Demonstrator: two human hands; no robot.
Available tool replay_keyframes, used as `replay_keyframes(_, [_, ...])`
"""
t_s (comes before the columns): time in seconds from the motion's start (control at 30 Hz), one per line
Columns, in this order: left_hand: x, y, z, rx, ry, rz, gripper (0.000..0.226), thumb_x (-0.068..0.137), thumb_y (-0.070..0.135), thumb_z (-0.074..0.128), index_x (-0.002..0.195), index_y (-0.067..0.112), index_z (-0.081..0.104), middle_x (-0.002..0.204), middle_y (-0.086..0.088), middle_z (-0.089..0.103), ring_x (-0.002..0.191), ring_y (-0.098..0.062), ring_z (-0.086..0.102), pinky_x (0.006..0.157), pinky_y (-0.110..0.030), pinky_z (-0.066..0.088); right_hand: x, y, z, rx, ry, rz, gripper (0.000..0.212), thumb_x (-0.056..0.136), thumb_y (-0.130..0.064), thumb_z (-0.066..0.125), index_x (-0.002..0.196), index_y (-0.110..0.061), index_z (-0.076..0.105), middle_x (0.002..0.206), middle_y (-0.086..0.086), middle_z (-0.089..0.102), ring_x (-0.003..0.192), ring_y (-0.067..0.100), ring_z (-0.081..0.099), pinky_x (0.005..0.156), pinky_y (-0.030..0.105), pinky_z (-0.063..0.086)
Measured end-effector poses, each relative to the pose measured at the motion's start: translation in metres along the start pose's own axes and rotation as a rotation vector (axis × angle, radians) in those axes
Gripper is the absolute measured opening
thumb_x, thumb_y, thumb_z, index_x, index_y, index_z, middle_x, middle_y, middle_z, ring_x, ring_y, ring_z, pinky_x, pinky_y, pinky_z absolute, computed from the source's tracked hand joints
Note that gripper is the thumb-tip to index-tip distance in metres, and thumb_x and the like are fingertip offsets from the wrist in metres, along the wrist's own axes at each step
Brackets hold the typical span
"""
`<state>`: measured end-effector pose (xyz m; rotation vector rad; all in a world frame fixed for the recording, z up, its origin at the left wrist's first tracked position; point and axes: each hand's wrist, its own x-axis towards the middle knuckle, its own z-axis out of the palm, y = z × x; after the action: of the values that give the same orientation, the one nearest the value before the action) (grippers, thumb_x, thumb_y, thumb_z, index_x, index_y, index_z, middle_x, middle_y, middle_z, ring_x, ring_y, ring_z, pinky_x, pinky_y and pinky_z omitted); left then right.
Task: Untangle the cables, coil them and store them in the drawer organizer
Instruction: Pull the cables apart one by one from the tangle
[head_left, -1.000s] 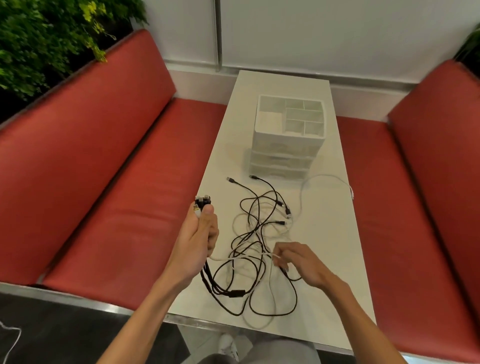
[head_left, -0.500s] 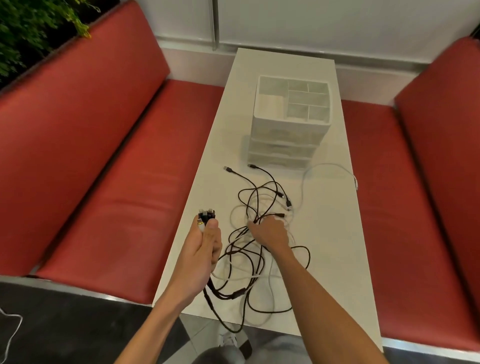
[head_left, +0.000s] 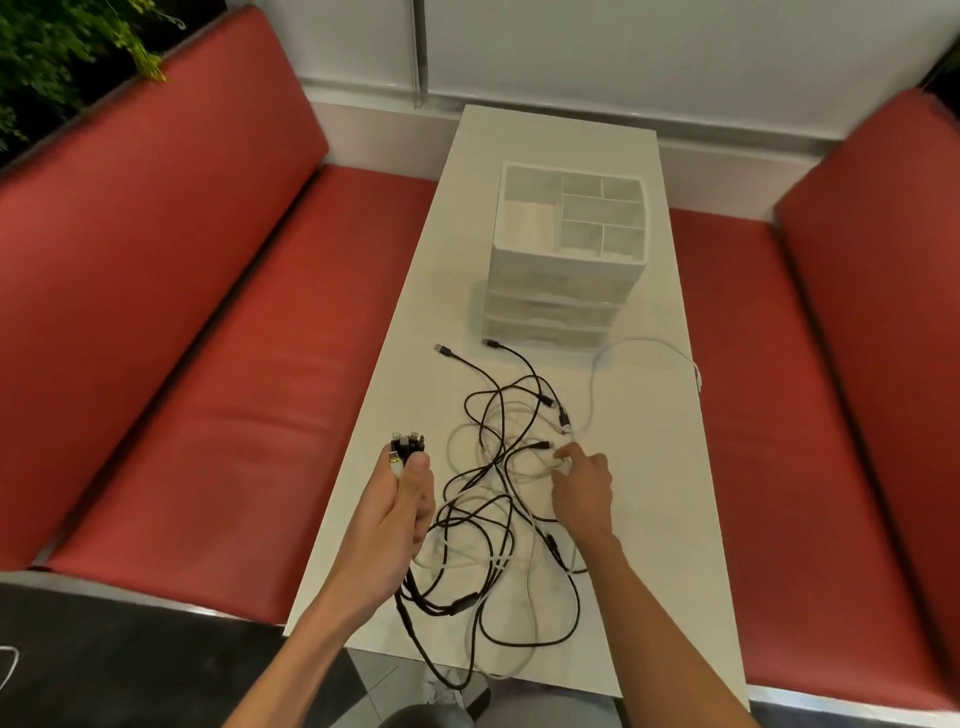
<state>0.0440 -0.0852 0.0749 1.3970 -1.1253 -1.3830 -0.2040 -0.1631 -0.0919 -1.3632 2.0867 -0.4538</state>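
A tangle of black and white cables (head_left: 498, 499) lies on the near half of the white table (head_left: 649, 467). My left hand (head_left: 395, 514) is closed around a bunch of cable ends (head_left: 408, 446), whose plugs stick out above the thumb; their cords trail down past the wrist and loop over the table's near edge. My right hand (head_left: 582, 488) rests on the tangle and pinches a white cable end (head_left: 561, 460) between its fingertips. A white drawer organizer (head_left: 563, 306), with open compartments on top and closed drawers below, stands farther back. One white cable (head_left: 639, 345) curves toward the right edge.
Red padded benches (head_left: 234, 374) run along both sides of the narrow table. A white wall closes the far end. Green plants (head_left: 62, 47) sit behind the left bench. Dark floor (head_left: 130, 670) shows at the lower left.
My right hand went from the near side of the tangle forward, then slid right onto a white cable end. My left hand kept its hold on the bunch of plugs.
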Motion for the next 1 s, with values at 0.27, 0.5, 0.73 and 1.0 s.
replay_keyframes(0.27, [0.005, 0.002, 0.000, 0.000, 0.032, 0.006, 0.046, 0.108, 0.049, 0.041, 0.079, 0.014, 0.030, 0.065, 0.009, 0.028, 0.054, -0.008, 0.022, 0.046, -0.020, 0.021, 0.000, 0.004, -0.036, 0.310, 0.013, -0.006, 0.005, 0.092, -0.015, 0.085, 0.089, -0.017, 0.081, 0.098, 0.009, 0.076, 0.058, 0.022, 0.074, 0.068, 0.046, 0.066])
replay_keyframes(0.5, [0.009, 0.009, 0.001, -0.083, 0.008, 0.010, 0.041, 0.107, 0.046, 0.045, 0.086, 0.014, 0.032, 0.071, 0.003, 0.025, 0.057, -0.010, 0.022, 0.046, -0.018, 0.025, -0.048, -0.039, -0.112, 0.744, 0.009, -0.084, 0.012, 0.102, -0.020, 0.075, 0.099, -0.009, 0.078, 0.106, 0.000, 0.081, 0.091, 0.032, 0.079, 0.082, 0.049, 0.067])
replay_keyframes(0.73, [0.014, 0.020, 0.009, -0.353, -0.095, -0.100, 0.013, 0.092, 0.027, 0.048, 0.094, 0.019, 0.038, 0.074, 0.003, 0.032, 0.057, -0.012, 0.021, 0.047, -0.023, 0.018, -0.094, -0.091, -0.177, 1.063, -0.086, -0.315, 0.022, 0.110, 0.000, 0.051, 0.090, -0.007, 0.048, 0.121, 0.023, 0.077, 0.121, 0.041, 0.072, 0.107, 0.052, 0.054])
replay_keyframes(1.0, [0.009, 0.023, 0.006, -0.223, -0.067, 0.034, 0.025, 0.112, 0.030, 0.042, 0.093, 0.017, 0.035, 0.076, 0.003, 0.033, 0.063, -0.017, 0.018, 0.048, -0.020, 0.025, -0.125, -0.131, -0.218, 0.819, 0.102, -0.480, 0.031, 0.104, -0.025, 0.068, 0.093, -0.006, 0.047, 0.075, 0.010, 0.062, 0.057, 0.028, 0.052, 0.055, 0.037, 0.044])
